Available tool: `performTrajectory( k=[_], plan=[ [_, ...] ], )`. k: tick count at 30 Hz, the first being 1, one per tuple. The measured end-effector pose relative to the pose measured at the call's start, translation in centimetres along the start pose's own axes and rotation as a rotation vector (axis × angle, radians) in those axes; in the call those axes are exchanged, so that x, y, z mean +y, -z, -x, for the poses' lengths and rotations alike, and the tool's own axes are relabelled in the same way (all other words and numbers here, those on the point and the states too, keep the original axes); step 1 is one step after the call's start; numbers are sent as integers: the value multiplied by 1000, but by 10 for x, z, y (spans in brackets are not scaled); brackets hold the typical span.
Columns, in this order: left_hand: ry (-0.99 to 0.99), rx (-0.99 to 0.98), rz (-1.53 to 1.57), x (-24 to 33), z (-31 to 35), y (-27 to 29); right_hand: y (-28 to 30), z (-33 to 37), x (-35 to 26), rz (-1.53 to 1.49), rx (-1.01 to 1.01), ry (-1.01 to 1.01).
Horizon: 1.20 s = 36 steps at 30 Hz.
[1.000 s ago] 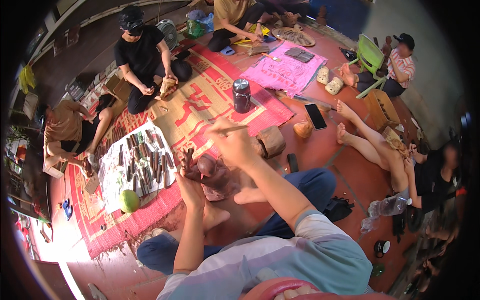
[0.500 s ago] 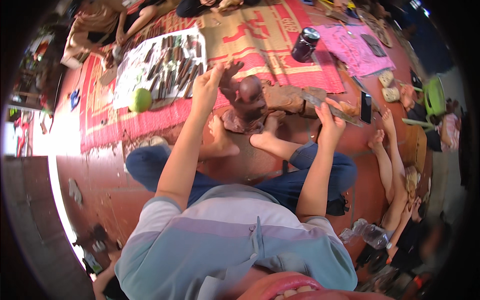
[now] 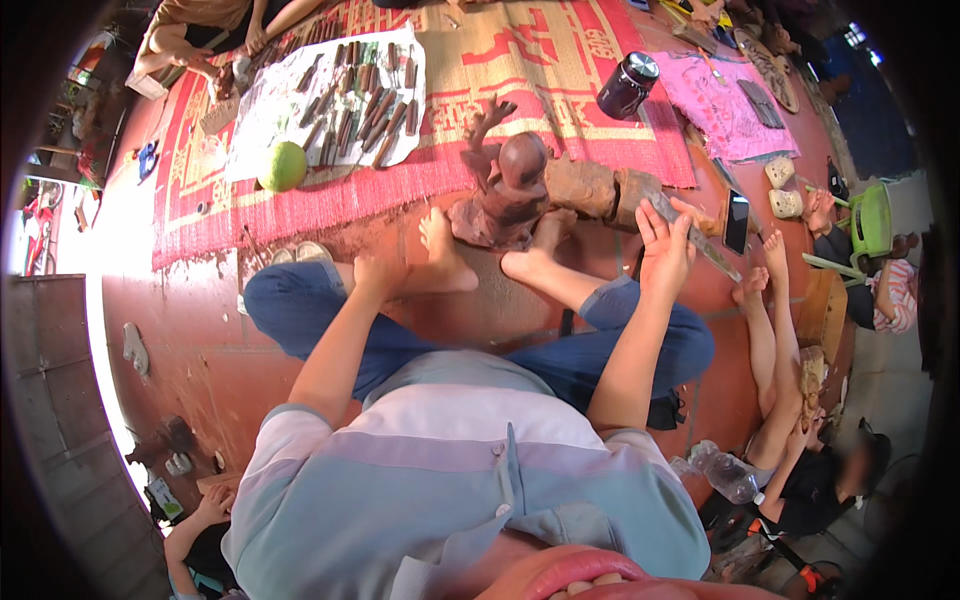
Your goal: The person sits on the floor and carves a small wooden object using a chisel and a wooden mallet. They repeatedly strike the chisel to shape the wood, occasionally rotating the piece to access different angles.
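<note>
A dark brown carved wooden figure [image 3: 515,205] with a round head and a raised arm stands upright on the floor between my bare feet. My right hand [image 3: 664,255], to its right, holds a long flat metal blade [image 3: 715,257] against the palm, the fingers pointing up. The blade slants down to the right. My left hand [image 3: 380,272] is lowered beside my left shin, apart from the figure; its fingers are turned away and hidden. Rough brown blocks [image 3: 583,188] lie just right of the figure.
On the red and yellow mat [image 3: 490,60], a white cloth [image 3: 250,150] bears several carving tools [image 3: 375,115]. Nearby are a green round fruit [image 3: 282,166] and a dark flask [image 3: 627,85]. A phone [image 3: 736,222] lies on the right; other people sit around.
My left hand has let go of the figure's raised arm and dropped down and left towards my shin. The right hand still holds the blade, its fingers now more upright.
</note>
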<state>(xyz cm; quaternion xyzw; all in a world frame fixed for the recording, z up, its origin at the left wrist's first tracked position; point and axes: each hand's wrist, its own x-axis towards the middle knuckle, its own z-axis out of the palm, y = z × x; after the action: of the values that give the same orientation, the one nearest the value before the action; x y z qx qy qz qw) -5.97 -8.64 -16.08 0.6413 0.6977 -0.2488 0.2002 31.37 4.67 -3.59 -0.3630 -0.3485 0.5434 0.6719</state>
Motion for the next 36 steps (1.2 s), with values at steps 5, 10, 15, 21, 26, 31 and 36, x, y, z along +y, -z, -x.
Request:
performTrajectory(
  k=[5, 10, 15, 21, 26, 31, 36],
  plan=[
    [-48, -52, 241, 29, -6, 5, -16, 10, -3, 45, -77, 14],
    [4, -61, 223, 33, -27, -10, -32, 23, -17, 49, -117, 40],
    [-63, -201, 38, 48, -2, 1, -39, 34, -22, 2, -202, 23],
    [-200, -112, -146, 113, 35, -7, -45, 45, -23, -10, -223, -2],
    [-225, -124, -234, 132, 27, 4, -46, 50, -29, 55, -212, 6],
    [-195, -50, -167, 118, 10, -9, -25, 48, -22, 127, -195, -56],
    [-234, -44, -54, 98, 19, -21, 0, 70, 19, 273, -283, -257]
  ],
)
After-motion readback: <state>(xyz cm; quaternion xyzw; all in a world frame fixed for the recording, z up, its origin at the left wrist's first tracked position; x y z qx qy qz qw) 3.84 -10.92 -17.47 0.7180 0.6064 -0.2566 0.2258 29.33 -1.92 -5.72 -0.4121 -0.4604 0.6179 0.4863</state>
